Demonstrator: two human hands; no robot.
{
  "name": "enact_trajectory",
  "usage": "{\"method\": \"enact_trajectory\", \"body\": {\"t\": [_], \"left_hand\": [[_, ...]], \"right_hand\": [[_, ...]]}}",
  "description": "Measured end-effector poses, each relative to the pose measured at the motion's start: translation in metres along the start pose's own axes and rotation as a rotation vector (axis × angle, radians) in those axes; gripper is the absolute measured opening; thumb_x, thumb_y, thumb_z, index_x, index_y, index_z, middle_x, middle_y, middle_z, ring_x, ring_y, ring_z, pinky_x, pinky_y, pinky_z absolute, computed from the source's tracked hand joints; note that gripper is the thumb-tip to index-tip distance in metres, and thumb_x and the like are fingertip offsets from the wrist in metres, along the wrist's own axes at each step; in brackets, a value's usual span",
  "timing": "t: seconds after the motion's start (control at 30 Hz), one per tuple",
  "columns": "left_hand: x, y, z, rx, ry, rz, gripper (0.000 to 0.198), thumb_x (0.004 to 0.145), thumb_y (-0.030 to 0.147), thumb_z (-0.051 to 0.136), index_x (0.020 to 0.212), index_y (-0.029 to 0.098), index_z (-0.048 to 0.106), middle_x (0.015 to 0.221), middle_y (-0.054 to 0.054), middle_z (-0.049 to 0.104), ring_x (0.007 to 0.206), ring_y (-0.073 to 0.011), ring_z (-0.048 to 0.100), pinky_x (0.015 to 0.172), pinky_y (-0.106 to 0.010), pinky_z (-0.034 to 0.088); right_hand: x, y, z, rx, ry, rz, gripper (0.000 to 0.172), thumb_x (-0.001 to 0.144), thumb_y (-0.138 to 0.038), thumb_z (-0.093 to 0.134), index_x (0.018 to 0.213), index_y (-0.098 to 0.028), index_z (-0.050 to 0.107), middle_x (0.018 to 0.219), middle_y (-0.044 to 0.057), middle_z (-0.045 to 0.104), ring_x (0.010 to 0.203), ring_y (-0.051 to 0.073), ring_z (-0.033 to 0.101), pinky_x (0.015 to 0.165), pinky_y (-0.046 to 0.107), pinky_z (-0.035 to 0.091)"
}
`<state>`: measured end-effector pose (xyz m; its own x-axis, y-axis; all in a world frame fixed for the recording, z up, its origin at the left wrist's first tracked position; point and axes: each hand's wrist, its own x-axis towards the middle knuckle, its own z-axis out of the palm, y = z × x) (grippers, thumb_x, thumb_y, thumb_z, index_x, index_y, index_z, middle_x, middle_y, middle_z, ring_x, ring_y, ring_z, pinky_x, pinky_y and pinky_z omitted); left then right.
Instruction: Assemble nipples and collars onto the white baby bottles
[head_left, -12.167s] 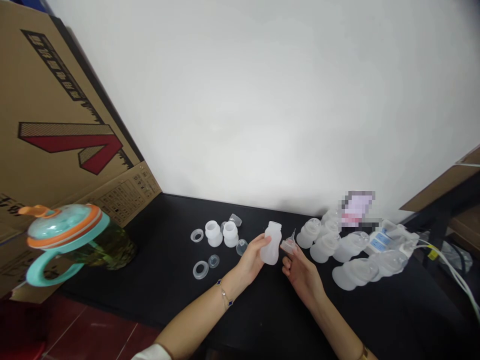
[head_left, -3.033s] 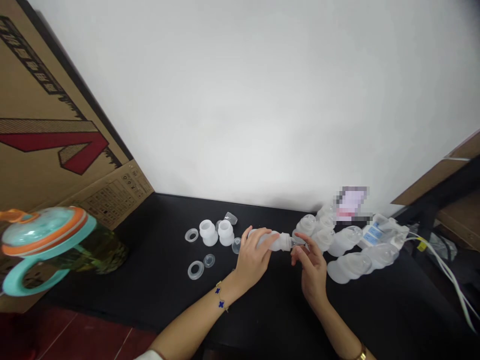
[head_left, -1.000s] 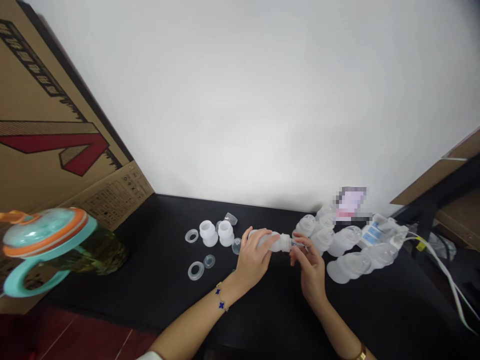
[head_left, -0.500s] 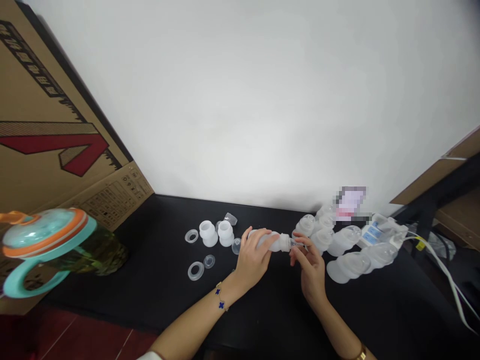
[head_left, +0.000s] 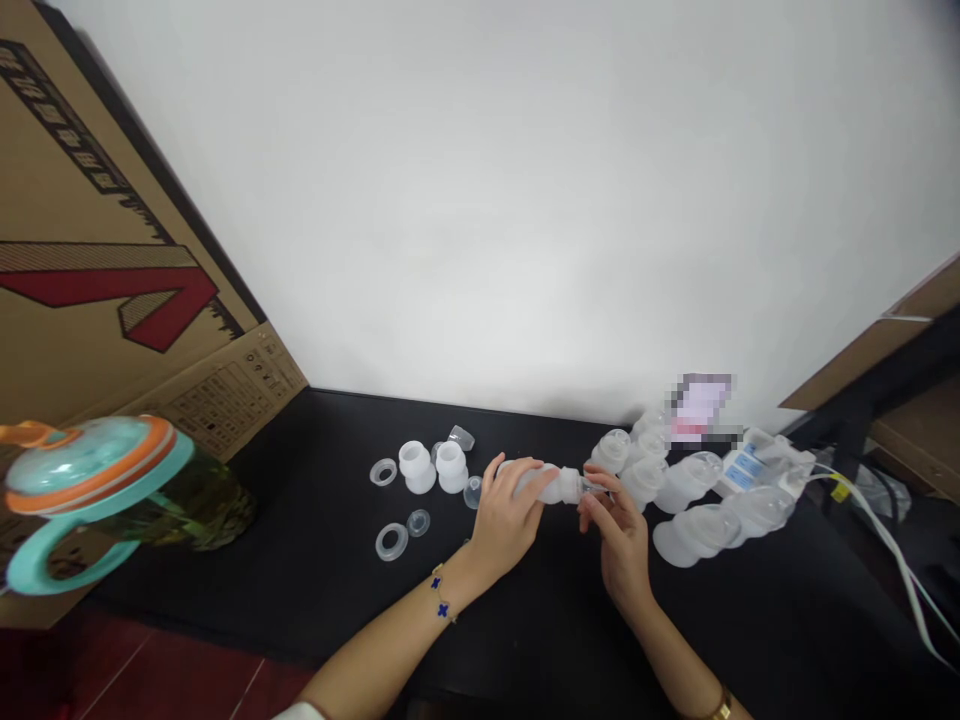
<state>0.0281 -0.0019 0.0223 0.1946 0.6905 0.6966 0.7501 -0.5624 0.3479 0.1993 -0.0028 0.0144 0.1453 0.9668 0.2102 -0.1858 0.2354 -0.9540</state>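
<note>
My left hand (head_left: pixel 507 508) is wrapped round a translucent white baby bottle (head_left: pixel 553 486) that lies on its side in the air, its neck toward the right. At that neck, my right hand (head_left: pixel 619 535) pinches a clear nipple-like piece (head_left: pixel 592 486) between thumb and fingers. Whether the piece is seated in the neck I cannot tell. Left of the hands stand two white open-necked bottles (head_left: pixel 417 466). Around them lie clear rings (head_left: pixel 391 542), a small clear disc (head_left: pixel 418 522) and a clear cap (head_left: pixel 461 438).
Several capped bottles (head_left: pixel 694 532) stand and lie on the right of the black table (head_left: pixel 315 560). Beside them are a blue-labelled pack (head_left: pixel 744 465), a blurred-out card (head_left: pixel 699 408) and white cables (head_left: pixel 889 545). A large turquoise-lidded jug (head_left: pixel 127 490) and a cardboard box (head_left: pixel 90 200) stand left.
Both hands keep nearly the same place around the bottle. The fingers of my right hand have shifted very slightly at its neck.
</note>
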Motion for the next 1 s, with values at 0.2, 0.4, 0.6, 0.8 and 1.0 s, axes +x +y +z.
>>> {"method": "enact_trajectory", "body": {"t": [0.2,0.4,0.6,0.8,1.0], "left_hand": [[0.0002,0.0009,-0.0006,-0.036,-0.009,0.001,0.042,0.091,0.012,0.053,0.13,0.026,0.057,0.121,-0.006,0.068,0.113,-0.0207,0.063,0.114,-0.05,0.034],[0.0009,0.003,-0.0021,-0.109,-0.055,-0.006,0.04,0.087,0.018,0.06,0.127,0.024,0.058,0.119,-0.007,0.069,0.112,-0.022,0.064,0.115,-0.051,0.033],[0.0037,0.0035,-0.0036,-0.234,-0.122,-0.073,0.042,0.08,0.022,0.066,0.121,0.023,0.058,0.117,-0.007,0.069,0.11,-0.024,0.065,0.114,-0.054,0.034],[0.0056,0.0029,-0.0047,-0.317,-0.169,-0.126,0.046,0.076,0.022,0.072,0.119,0.024,0.055,0.115,-0.004,0.07,0.107,-0.0222,0.065,0.114,-0.051,0.035],[0.0071,0.0034,-0.0056,-0.339,-0.175,-0.143,0.046,0.076,0.022,0.073,0.119,0.025,0.056,0.114,-0.003,0.07,0.105,-0.0227,0.066,0.113,-0.051,0.036]], "right_hand": [[0.0007,0.0004,0.0019,0.033,0.047,0.033,0.021,0.083,-0.035,0.074,0.1,-0.025,0.068,0.124,0.007,0.06,0.066,0.013,0.054,0.05,0.028,0.043],[-0.0005,0.0009,-0.0002,0.022,0.03,0.033,0.026,0.086,-0.036,0.07,0.111,-0.027,0.068,0.119,0.006,0.064,0.061,0.012,0.053,0.053,0.03,0.044],[0.0001,0.0015,-0.0005,0.04,0.028,0.036,0.021,0.087,-0.037,0.067,0.104,-0.026,0.071,0.126,0.008,0.061,0.064,0.014,0.054,0.051,0.03,0.043],[0.0016,0.0005,0.0002,0.07,0.045,0.057,0.02,0.085,-0.038,0.069,0.098,-0.024,0.073,0.123,0.008,0.062,0.069,0.016,0.055,0.049,0.028,0.043],[0.0026,-0.0013,0.0014,0.084,0.055,0.071,0.019,0.083,-0.038,0.072,0.092,-0.022,0.071,0.117,0.009,0.062,0.068,0.015,0.054,0.047,0.026,0.044]]}}
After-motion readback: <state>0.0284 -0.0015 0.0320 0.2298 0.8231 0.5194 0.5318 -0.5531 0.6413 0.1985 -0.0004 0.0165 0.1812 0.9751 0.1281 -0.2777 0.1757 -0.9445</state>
